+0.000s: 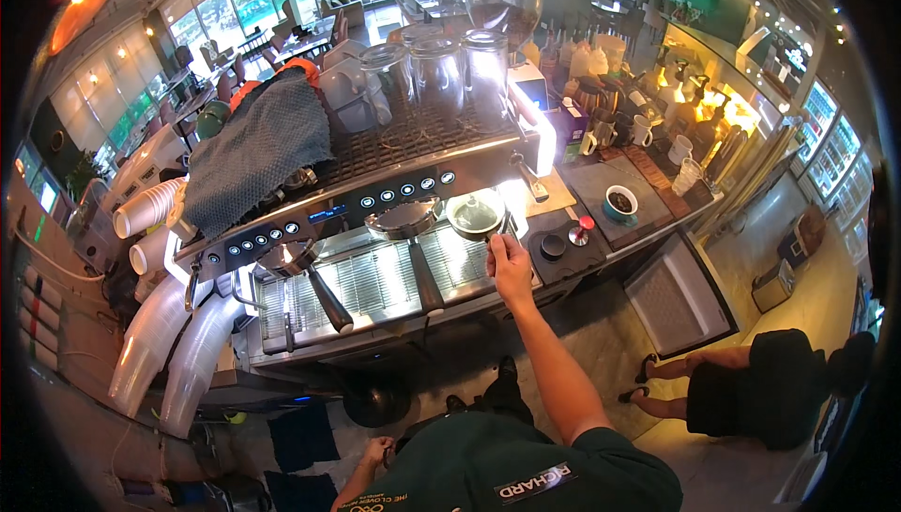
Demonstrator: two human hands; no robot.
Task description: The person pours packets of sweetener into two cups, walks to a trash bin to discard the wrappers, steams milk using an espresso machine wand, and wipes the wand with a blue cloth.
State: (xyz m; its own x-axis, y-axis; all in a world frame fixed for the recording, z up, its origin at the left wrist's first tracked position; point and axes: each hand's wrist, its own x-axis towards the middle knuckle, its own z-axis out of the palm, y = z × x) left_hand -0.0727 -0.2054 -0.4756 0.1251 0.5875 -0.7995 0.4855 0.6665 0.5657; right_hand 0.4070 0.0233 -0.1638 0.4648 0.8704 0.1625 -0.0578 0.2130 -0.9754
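My right hand (509, 267) is closed on the handle of a round, pale-rimmed cup (475, 211). It is at the right end of the espresso machine's (338, 202) metal drip tray (376, 280), with pale liquid or glare inside. Left of it, two portafilters with dark handles sit at the brew groups, one near the middle (424, 276) and one farther left (327, 297). My left hand (379, 451) hangs low beside my body with curled fingers. Something dark shows at its fingers; whether it is held is unclear.
Glass jars (436, 72) and a grey cloth (260, 153) are on the machine. A red-knobbed tamper (581, 230) and a teal cup with dark contents (621, 204) stand right. Stacked plastic cups (200, 364) hang left. A person (753, 385) is bent over at right.
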